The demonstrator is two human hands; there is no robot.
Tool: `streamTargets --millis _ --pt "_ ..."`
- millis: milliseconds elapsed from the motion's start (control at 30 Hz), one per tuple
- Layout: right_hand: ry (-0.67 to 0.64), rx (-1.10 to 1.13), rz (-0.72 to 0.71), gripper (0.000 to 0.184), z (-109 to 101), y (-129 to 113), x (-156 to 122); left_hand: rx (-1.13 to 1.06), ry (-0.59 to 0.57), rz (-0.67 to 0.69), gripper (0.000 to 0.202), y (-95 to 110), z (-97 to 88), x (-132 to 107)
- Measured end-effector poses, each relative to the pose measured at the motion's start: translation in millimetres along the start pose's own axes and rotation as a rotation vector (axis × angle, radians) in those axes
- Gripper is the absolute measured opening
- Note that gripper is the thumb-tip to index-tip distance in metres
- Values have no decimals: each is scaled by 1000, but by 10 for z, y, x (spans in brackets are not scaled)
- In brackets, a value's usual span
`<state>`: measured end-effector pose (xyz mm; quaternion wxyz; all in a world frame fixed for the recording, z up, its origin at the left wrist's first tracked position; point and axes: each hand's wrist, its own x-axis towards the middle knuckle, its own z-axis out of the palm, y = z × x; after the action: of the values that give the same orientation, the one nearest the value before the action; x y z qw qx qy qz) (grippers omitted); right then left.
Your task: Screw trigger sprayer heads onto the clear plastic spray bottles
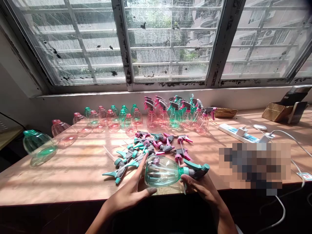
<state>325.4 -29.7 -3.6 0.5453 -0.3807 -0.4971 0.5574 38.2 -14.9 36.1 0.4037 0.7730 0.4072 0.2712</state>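
Note:
A clear green spray bottle (pixel 162 172) lies sideways in the air over the table's front edge, its base to the left. My left hand (pixel 133 191) cups that base between thumb and fingers. At the neck, my right hand (pixel 201 187) grips around the collar of a green and grey trigger sprayer (pixel 195 169), which sits on the bottle's mouth. Part of the right fingers is hidden beneath the sprayer. Just beyond the bottle, a pile of loose trigger sprayers (pixel 133 154) in green, pink and grey is spread on the table.
Open-topped green and pink bottles (pixel 110 120) stand on the table's (pixel 80 172) left and back. Several bottles with sprayers (pixel 175 117) stand by the wall. On the right are a power strip (pixel 239 133) with cables, a cardboard box (pixel 275 112) and a blurred patch.

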Motion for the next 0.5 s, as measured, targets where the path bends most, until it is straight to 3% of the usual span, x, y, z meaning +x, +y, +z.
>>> streamTargets --millis 333,500 --pt "-24 5 92 49 14 -22 24 30 -23 12 97 -61 -16 -30" --pt "-19 32 58 46 26 -43 6 -95 -21 59 95 -34 8 9"
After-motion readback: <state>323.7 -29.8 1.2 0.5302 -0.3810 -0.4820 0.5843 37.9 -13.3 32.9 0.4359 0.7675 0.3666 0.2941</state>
